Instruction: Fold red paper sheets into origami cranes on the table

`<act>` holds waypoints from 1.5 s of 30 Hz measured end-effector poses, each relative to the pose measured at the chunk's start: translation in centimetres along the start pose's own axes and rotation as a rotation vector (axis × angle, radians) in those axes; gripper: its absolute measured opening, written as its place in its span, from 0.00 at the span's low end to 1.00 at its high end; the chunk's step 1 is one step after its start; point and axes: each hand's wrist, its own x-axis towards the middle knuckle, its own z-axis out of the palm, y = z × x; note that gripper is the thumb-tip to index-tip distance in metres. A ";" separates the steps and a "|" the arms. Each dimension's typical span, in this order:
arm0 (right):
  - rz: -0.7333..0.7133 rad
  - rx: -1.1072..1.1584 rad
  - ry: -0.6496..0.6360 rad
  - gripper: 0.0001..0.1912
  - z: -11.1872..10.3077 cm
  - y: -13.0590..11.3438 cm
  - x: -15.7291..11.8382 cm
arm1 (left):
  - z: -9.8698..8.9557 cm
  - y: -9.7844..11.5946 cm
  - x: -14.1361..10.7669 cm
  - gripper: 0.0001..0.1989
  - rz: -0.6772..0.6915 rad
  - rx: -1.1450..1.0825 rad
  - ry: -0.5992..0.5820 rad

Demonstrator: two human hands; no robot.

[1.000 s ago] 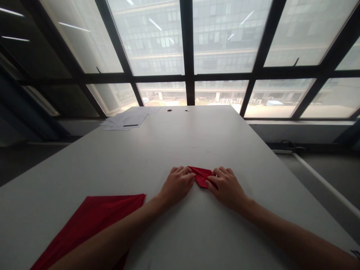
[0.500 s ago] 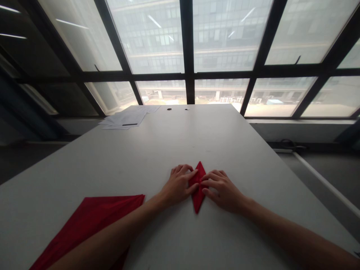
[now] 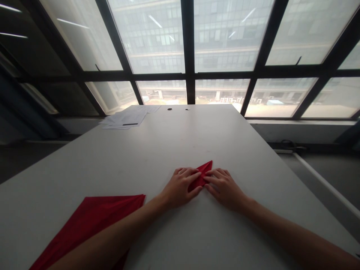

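Note:
A small folded red piece [image 3: 203, 173], paper or cloth, lies on the white table between my hands, its pointed tip aimed away and to the right. My left hand [image 3: 182, 186] rests on its left side, fingertips pressing on it and partly covering it. From the right, my right hand [image 3: 225, 187] touches its right edge with the fingertips. The near end of the piece is partly hidden by the thumbs. A larger folded red sheet [image 3: 92, 217] lies at the lower left, partly under my left forearm.
The white table [image 3: 197, 135] extends toward large windows with dark frames. White papers [image 3: 123, 116] with a dark pen-like item [image 3: 130, 124] on them lie at its far left. Two small dark spots mark the far edge.
The small red piece has turned clockwise, its far tip now further right. Its near tip no longer shows below the hands. Both hands remain on it, with thumbs closer together.

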 end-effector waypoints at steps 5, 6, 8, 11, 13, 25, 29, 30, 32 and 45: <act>0.026 -0.025 0.058 0.15 0.1 0.5 -0.1 | 0.3 -0.2 0.0 0.20 0.026 0.017 -0.037; 0.037 -0.047 0.055 0.17 0.2 0.7 -0.1 | 0.4 -0.4 0.0 0.22 0.026 0.020 -0.039; 0.052 -0.087 0.015 0.20 0.5 0.9 -0.2 | 0.6 -0.6 0.0 0.25 0.021 0.033 -0.045; 0.069 -0.125 -0.044 0.21 0.7 1.0 -0.2 | 0.7 -0.9 0.0 0.25 0.028 0.073 -0.067; 0.071 -0.139 -0.055 0.19 0.6 0.9 -0.2 | 0.7 -0.9 -0.1 0.22 0.033 0.102 -0.075; 0.084 -0.051 0.038 0.15 0.2 0.7 -0.1 | 0.6 -1.4 0.2 0.15 0.001 0.031 -0.044; 0.082 -0.049 0.047 0.13 0.5 1.5 -0.2 | 0.6 -1.6 0.3 0.12 -0.014 -0.003 -0.030; 0.086 -0.048 0.059 0.13 0.6 1.7 -0.2 | 0.6 -1.6 0.4 0.12 -0.013 -0.006 -0.027; 0.097 -0.045 0.080 0.10 0.7 2.0 -0.1 | 0.7 -1.6 0.4 0.12 -0.010 -0.009 -0.022; 0.163 -0.088 0.093 0.06 0.7 2.5 1.0 | 1.1 -1.5 0.7 0.12 -0.044 -0.054 0.025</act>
